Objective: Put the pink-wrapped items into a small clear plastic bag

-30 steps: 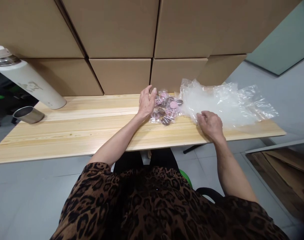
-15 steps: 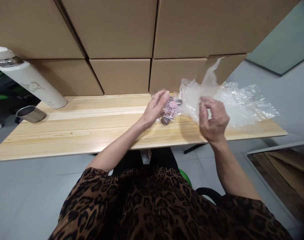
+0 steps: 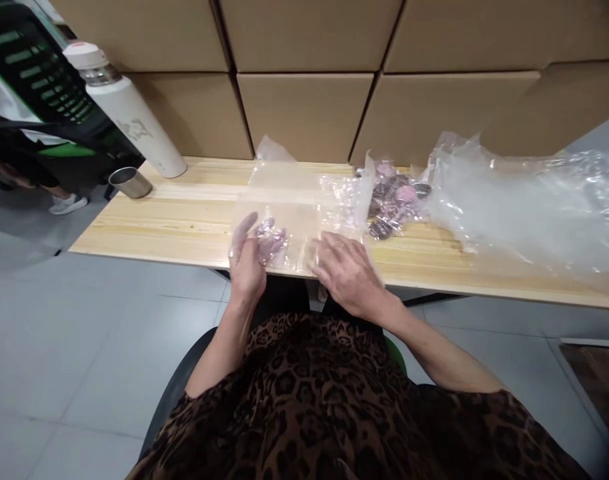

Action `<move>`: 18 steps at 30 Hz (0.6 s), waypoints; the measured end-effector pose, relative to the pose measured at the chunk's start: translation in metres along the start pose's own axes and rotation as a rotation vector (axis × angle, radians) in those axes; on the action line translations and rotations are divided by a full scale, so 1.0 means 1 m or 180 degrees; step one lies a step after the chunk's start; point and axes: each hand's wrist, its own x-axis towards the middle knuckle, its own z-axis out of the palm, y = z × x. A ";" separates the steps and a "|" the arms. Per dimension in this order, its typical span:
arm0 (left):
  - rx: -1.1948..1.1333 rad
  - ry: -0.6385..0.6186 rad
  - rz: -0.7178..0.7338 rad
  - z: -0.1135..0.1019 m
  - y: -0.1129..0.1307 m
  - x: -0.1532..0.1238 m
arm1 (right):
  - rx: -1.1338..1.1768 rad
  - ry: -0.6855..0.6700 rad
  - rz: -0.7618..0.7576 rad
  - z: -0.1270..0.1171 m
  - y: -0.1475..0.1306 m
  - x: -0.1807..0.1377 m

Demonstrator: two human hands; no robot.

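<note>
A clear plastic bag (image 3: 297, 200) lies flat on the wooden table (image 3: 184, 220) in front of me. My left hand (image 3: 247, 263) reaches into its near edge, fingers showing through the plastic, and holds a few small pink packets (image 3: 271, 244) inside it. My right hand (image 3: 347, 273) grips the bag's near edge just to the right. A pile of small pink and brown packets (image 3: 395, 199) rests further back on the table, to the right of the bag.
A heap of clear plastic bags (image 3: 524, 200) covers the table's right side. A white flask (image 3: 134, 110) and a metal cup (image 3: 129, 182) stand at the left end. Cardboard boxes (image 3: 304, 113) wall the back. A black and green chair (image 3: 31, 87) stands far left.
My right hand pulled one clear bag off the heap and brought it in front of me. My left hand took packets from the pile and moved them into the bag. The view shifted left.
</note>
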 end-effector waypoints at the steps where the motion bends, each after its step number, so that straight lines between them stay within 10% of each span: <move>1: 0.0007 0.0158 0.0045 -0.012 0.001 0.001 | -0.0042 0.0002 0.0159 -0.001 0.006 -0.005; 10: 0.0180 0.1109 0.0523 -0.057 0.007 0.003 | 0.0385 0.0251 0.0530 -0.023 0.041 -0.038; 14: 0.0059 0.1622 0.1003 -0.075 0.012 0.014 | 0.0154 0.0925 0.0706 -0.036 0.062 -0.018; 18: -0.0040 0.2016 0.1391 -0.094 0.021 0.020 | -0.0187 0.0490 0.0409 -0.027 0.093 0.018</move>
